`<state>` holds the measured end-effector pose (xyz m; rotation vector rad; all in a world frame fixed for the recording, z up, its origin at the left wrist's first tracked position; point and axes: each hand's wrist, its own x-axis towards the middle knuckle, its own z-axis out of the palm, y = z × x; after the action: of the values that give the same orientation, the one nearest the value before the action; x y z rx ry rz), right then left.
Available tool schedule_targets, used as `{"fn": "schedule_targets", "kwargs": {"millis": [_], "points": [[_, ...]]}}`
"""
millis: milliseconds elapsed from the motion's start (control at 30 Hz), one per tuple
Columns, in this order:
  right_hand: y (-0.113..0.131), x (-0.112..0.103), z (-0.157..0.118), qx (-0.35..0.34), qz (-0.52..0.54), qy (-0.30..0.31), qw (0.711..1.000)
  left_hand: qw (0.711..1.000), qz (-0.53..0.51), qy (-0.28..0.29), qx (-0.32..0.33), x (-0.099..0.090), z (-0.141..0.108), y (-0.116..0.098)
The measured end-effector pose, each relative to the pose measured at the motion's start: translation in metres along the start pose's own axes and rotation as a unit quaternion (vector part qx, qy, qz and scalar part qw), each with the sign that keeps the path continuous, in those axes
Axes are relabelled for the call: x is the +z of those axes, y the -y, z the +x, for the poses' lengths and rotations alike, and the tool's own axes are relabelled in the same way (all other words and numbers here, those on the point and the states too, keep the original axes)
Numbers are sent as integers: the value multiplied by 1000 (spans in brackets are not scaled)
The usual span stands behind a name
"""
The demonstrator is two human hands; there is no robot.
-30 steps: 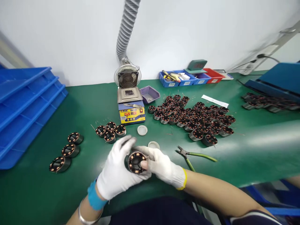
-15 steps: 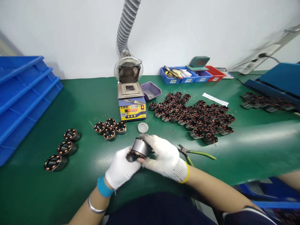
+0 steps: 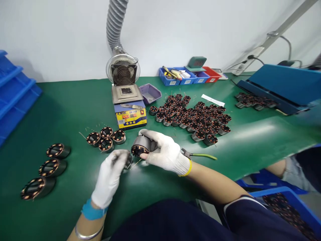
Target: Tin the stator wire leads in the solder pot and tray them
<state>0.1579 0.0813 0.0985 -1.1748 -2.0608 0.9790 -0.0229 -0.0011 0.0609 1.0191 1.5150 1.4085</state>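
My right hand (image 3: 165,152), in a white knit glove, grips a motor stator (image 3: 141,143), a steel ring with copper windings inside. The winding end of the stator tilts toward me and to the left. Thin wire leads (image 3: 136,164) stick out below it. Just left of those leads, the gloved left hand (image 3: 107,175) has its fingers bent together in a pinch. Something dark shows at its fingertips, but I cannot make out what it is. Behind the held stator, a small white round lid (image 3: 142,131) is partly covered.
A solder pot (image 3: 131,115) with a fume hose stands behind. Several stators (image 3: 105,144) are grouped to its front left, three more (image 3: 51,167) farther left, and many (image 3: 185,123) at right. Green-handled cutters (image 3: 200,155) lie beside my right wrist. Blue trays (image 3: 15,90) stack at left.
The view has swung to the right. My left hand has come away from the stator's body to its lower left. In my right hand, the stator now shows its winding end and loose leads.
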Motion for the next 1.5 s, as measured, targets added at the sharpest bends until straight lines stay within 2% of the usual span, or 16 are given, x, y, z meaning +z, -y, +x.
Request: {"fn": "schedule_targets", "kwargs": {"millis": [67,100,167,233,367,500,600,667,733,833,900,1000,1133,1233,1333,1500], "points": [[-1,3,1,13,0,3,1000,999,-12,26,21,-1,-5,-3],[-2,4,2,27,-4,1,1000,999,-29,18,41,-4,-8,-5],[-2,5,4,57,-12,-1,998,994,-55,-42,85,-10,-11,-7],[-1,4,5,70,-9,3,998,991,-59,-86,83,-13,-9,-6],[0,7,4,53,21,21,998,999,22,-33,-3,-3,-3,-4],[0,12,4,63,13,27,998,996,52,-13,76,1,-13,-8],[2,10,7,76,-10,16,997,991,66,8,115,-7,-21,-9],[5,7,9,86,-22,0,996,991,48,-12,124,-14,-21,-6],[8,3,11,93,-29,-9,995,994,13,-41,99,-17,-17,-2],[12,-7,20,73,-36,-6,997,999,-21,-36,-9,-11,-11,4],[16,-17,38,41,-66,-19,997,998,-26,-23,-55,-1,-11,6],[23,-36,86,-25,-159,-68,985,998,6,32,-61,18,-17,12],[35,-54,171,-101,-295,-112,944,981,147,122,-19,33,-21,29],[43,-55,220,-131,-367,-101,915,966,211,145,31,30,-17,38],[47,-47,244,-138,-430,-65,890,962,232,130,55,23,-12,39],[43,-33,250,-164,-493,-18,854,958,251,107,85,18,-9,35]]}}
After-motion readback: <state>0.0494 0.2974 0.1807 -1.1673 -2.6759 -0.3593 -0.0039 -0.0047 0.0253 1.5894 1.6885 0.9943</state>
